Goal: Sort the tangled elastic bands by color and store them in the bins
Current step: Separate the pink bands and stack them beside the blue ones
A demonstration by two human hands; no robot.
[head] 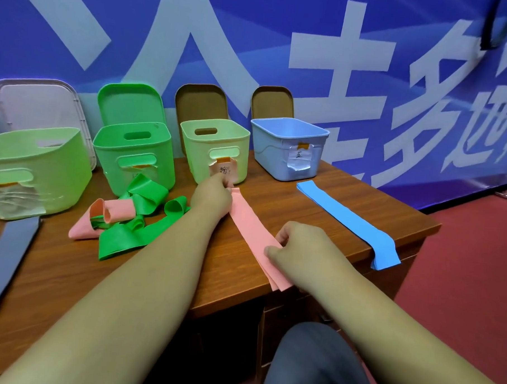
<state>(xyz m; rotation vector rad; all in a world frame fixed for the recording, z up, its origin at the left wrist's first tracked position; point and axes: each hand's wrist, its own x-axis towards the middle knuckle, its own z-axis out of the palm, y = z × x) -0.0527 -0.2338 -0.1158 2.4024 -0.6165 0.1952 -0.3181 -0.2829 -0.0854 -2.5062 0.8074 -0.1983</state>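
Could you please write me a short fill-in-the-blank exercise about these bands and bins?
1. The left hand and right hand pinch a band coloured ___.
2. The tangle mixes pink with ___ bands.
3. The rightmost bin is ___.
4. The blue band hangs over the ___ of the table.
Missing words: pink; green; blue; edge.

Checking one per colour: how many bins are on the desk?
4, in a row along the back: pale green bin far left, green bin next, yellowish bin third, blue bin rightmost.
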